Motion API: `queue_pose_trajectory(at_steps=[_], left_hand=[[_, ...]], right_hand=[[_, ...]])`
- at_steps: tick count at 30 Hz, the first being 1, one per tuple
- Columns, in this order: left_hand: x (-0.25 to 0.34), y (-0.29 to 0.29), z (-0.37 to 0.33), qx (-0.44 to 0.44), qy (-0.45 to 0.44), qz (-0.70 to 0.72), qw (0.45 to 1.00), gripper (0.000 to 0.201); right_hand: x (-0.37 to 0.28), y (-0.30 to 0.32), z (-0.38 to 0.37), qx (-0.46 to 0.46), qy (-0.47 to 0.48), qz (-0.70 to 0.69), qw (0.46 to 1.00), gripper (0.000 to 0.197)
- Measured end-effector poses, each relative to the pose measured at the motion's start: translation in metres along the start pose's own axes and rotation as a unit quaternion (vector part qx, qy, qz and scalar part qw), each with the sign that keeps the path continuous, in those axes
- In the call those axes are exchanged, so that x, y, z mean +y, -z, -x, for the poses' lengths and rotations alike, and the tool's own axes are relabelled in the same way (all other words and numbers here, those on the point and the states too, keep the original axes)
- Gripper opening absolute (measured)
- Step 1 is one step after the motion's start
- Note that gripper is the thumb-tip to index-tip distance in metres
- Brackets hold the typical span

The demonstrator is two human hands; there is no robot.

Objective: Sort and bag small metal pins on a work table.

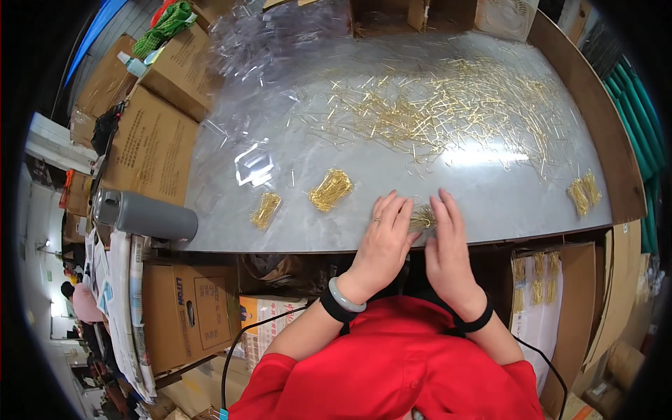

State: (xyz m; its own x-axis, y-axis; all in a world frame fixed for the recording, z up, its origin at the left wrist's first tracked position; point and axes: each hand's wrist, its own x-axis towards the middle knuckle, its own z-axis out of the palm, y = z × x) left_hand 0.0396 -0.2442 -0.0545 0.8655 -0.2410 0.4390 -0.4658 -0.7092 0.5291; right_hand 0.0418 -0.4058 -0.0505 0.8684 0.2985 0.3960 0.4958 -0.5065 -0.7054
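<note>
A small bunch of gold wire hooks [422,218] lies on the grey tabletop near its front edge, between my two hands. My left hand [381,241] flanks it on the left, fingers stretched out and the thumb close to the bunch. On the other side, my right hand [449,245] has its fingers straight and pointing away from me, touching or nearly touching the hooks. Farther back spreads a wide loose scatter of the same wire hooks [462,105]. To the left of my hands sit a larger gathered bundle [330,190] and a smaller one [265,211].
More hook bundles [584,193] lie at the right edge. Clear plastic bags [269,70] heap at the back left. A grey bottle [150,215] lies at the left corner. Cardboard walls [595,91] border the table. Below right, an open carton holds bagged hooks [537,280].
</note>
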Motion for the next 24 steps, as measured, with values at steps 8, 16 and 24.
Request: queue_pose_trajectory(at_steps=[8, 16, 24], left_hand=[[-0.006, -0.001, 0.001, -0.014, -0.011, 0.037, 0.999, 0.047], [-0.010, 0.008, 0.001, -0.060, -0.014, 0.069, 0.996, 0.049], [0.001, 0.013, -0.001, -0.069, 0.052, 0.079, 0.993, 0.038]], right_hand=[[0.008, 0.010, -0.013, -0.036, -0.017, -0.122, 0.992, 0.078], [0.024, 0.032, -0.013, -0.029, 0.099, 0.067, 0.992, 0.036], [0.023, 0.026, -0.017, 0.041, 0.073, 0.073, 0.994, 0.027]])
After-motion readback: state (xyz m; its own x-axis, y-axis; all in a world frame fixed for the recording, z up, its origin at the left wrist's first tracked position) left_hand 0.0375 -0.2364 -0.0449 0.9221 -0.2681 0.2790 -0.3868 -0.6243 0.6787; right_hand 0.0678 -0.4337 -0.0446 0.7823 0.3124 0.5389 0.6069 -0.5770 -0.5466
